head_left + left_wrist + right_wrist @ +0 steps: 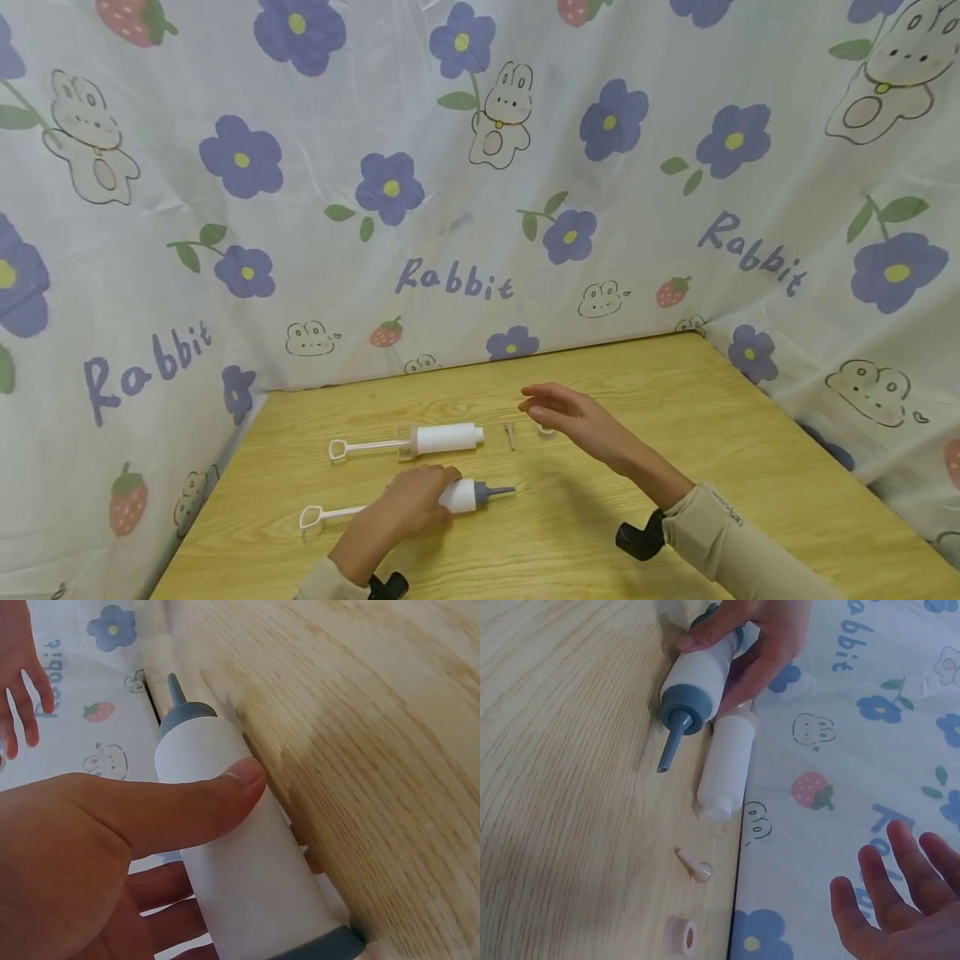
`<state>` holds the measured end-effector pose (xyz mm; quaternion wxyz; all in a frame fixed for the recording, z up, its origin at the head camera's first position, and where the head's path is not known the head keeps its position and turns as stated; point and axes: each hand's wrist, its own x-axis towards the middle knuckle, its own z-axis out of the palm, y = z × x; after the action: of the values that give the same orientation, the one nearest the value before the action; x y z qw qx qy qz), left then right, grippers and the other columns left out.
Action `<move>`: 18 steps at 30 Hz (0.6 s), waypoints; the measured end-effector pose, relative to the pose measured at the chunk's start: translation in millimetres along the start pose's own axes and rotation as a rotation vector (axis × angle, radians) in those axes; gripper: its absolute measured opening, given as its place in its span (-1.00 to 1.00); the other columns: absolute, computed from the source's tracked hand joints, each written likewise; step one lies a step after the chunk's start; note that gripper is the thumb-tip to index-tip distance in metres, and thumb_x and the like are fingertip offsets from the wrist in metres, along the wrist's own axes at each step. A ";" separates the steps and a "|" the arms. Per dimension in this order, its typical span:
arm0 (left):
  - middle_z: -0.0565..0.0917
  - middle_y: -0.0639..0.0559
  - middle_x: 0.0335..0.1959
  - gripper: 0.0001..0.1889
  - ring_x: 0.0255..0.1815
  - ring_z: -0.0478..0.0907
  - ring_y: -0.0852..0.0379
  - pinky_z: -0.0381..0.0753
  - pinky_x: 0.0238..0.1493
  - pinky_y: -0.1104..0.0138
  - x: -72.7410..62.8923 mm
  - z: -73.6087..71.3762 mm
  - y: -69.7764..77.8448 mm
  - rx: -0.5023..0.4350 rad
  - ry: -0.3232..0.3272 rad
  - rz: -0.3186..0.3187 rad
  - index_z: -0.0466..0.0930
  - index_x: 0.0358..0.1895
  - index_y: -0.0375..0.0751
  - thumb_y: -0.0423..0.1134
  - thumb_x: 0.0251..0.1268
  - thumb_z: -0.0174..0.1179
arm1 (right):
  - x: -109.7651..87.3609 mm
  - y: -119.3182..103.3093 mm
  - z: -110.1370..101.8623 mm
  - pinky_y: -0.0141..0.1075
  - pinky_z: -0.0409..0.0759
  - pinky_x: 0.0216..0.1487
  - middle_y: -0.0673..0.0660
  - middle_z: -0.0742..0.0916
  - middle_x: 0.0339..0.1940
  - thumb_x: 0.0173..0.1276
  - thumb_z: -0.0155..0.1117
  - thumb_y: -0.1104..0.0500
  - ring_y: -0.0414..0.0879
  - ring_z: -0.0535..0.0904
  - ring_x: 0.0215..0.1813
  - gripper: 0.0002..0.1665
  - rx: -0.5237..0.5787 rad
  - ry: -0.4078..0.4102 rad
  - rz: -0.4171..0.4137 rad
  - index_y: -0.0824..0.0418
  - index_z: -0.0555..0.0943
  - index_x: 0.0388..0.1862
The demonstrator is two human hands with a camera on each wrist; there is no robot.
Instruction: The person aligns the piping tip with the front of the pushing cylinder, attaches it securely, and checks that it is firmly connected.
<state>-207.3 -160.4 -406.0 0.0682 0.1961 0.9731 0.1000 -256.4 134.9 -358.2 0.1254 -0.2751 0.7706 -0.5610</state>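
My left hand (416, 500) grips a white plunger syringe (240, 862) by its barrel, thumb across the top and fingers around the far side. It has a blue-grey cap with a thin nozzle (673, 742) pointing right, and a white looped plunger handle (311, 517) to the left. Behind it a second white syringe (447, 437) lies on the table, its plunger pulled out and no nozzle on its front. My right hand (562, 410) hovers over the table with relaxed fingers, holding nothing. Near it lie a small pale nozzle (511, 435) and a pale ring (681, 935).
The wood-grain table (637, 375) ends at a white curtain (450, 242) printed with rabbits, flowers and strawberries, which hangs behind it and along both sides. Black wrist cameras (641, 537) are strapped under the sleeves.
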 end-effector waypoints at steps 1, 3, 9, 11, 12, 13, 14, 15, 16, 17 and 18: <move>0.76 -0.10 -0.01 -0.45 -0.05 0.70 -0.11 0.68 -0.08 -0.03 1.4 -0.7 0.0 -0.005 -0.002 -0.004 0.65 0.19 -0.22 -0.26 0.08 0.57 | 0.6 -0.2 -1.4 0.17 0.41 0.49 0.16 0.59 0.45 0.62 0.12 -0.14 0.14 0.48 0.50 -0.35 -0.002 0.001 0.000 0.04 0.35 0.57; 0.75 -0.10 -0.01 -0.44 -0.06 0.70 -0.10 0.68 -0.08 -0.03 4.3 -2.1 -0.5 -0.004 0.001 -0.002 0.64 0.20 -0.22 -0.26 0.09 0.56 | 1.4 0.2 -4.4 0.18 0.40 0.49 0.17 0.59 0.45 0.62 0.11 -0.14 0.14 0.48 0.51 -0.34 -0.011 0.003 -0.001 0.04 0.35 0.58; 0.71 -0.16 0.14 -0.41 0.09 0.68 -0.16 0.67 0.06 -0.06 11.3 -14.3 1.6 -0.031 0.031 0.031 0.59 0.28 -0.24 -0.13 0.20 0.51 | 4.4 1.6 -15.3 0.20 0.39 0.49 0.24 0.57 0.47 0.63 0.09 -0.12 0.16 0.47 0.51 -0.34 -0.057 0.013 -0.010 0.08 0.33 0.58; 0.70 -0.18 0.18 -0.46 0.15 0.66 -0.18 0.65 0.12 -0.07 15.1 -27.4 8.8 -0.037 0.064 0.067 0.60 0.28 -0.24 -0.13 0.27 0.46 | 8.7 2.6 -19.6 0.20 0.44 0.45 0.25 0.59 0.45 0.64 0.09 -0.12 0.18 0.50 0.48 -0.34 -0.127 0.036 -0.027 0.11 0.34 0.58; 0.70 -0.17 0.19 -0.50 0.16 0.66 -0.18 0.66 0.13 -0.06 19.0 -35.7 14.3 -0.027 0.083 0.085 0.61 0.27 -0.23 -0.16 0.31 0.43 | 12.5 3.2 -22.1 0.20 0.46 0.42 0.26 0.60 0.42 0.64 0.09 -0.11 0.18 0.52 0.45 -0.35 -0.174 0.053 -0.034 0.14 0.36 0.57; 0.70 -0.15 0.18 -0.55 0.16 0.66 -0.17 0.66 0.13 -0.06 24.9 -44.1 20.9 -0.003 0.102 0.105 0.63 0.25 -0.22 -0.20 0.34 0.40 | 17.4 4.5 -24.8 0.19 0.50 0.39 0.25 0.62 0.40 0.64 0.09 -0.10 0.19 0.54 0.42 -0.36 -0.227 0.073 -0.034 0.15 0.37 0.55; 0.71 -0.13 0.15 -0.60 0.13 0.67 -0.16 0.67 0.12 -0.04 32.9 -52.0 28.3 0.032 0.125 0.133 0.65 0.22 -0.20 -0.25 0.35 0.38 | 22.9 5.9 -27.8 0.18 0.53 0.35 0.26 0.64 0.37 0.64 0.10 -0.08 0.20 0.57 0.39 -0.37 -0.291 0.089 -0.032 0.18 0.39 0.54; 0.72 -0.11 0.12 -0.64 0.09 0.68 -0.13 0.68 0.08 -0.01 43.0 -58.7 36.2 0.068 0.136 0.156 0.67 0.20 -0.17 -0.30 0.36 0.36 | 29.2 7.5 -30.6 0.17 0.56 0.31 0.27 0.65 0.34 0.63 0.11 -0.07 0.20 0.59 0.35 -0.39 -0.353 0.106 -0.016 0.20 0.42 0.51; 0.73 -0.09 0.10 -0.67 0.08 0.69 -0.11 0.69 0.07 0.01 55.3 -63.4 43.3 0.114 0.145 0.179 0.68 0.18 -0.15 -0.35 0.37 0.34 | 35.9 10.3 -33.7 0.16 0.59 0.27 0.28 0.66 0.31 0.62 0.13 -0.04 0.21 0.60 0.32 -0.41 -0.421 0.115 0.004 0.22 0.44 0.48; 0.73 -0.06 0.09 -0.67 0.07 0.69 -0.09 0.69 0.07 0.02 68.9 -66.1 50.4 0.167 0.144 0.193 0.69 0.17 -0.12 -0.38 0.37 0.32 | 42.6 14.1 -36.2 0.14 0.61 0.24 0.30 0.68 0.28 0.61 0.15 0.00 0.22 0.62 0.27 -0.43 -0.486 0.115 0.029 0.25 0.47 0.45; 0.73 -0.04 0.09 -0.66 0.09 0.68 -0.07 0.68 0.10 0.03 82.8 -67.2 57.1 0.212 0.132 0.199 0.70 0.17 -0.08 -0.41 0.38 0.29 | 48.9 18.6 -38.6 0.13 0.62 0.21 0.33 0.68 0.26 0.59 0.18 0.05 0.23 0.63 0.25 -0.46 -0.544 0.102 0.058 0.28 0.49 0.42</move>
<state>-273.4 -87.4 -335.8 -0.0275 0.2906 0.9563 0.0155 -321.0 142.1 -356.9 0.0239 -0.2480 0.9058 -0.3428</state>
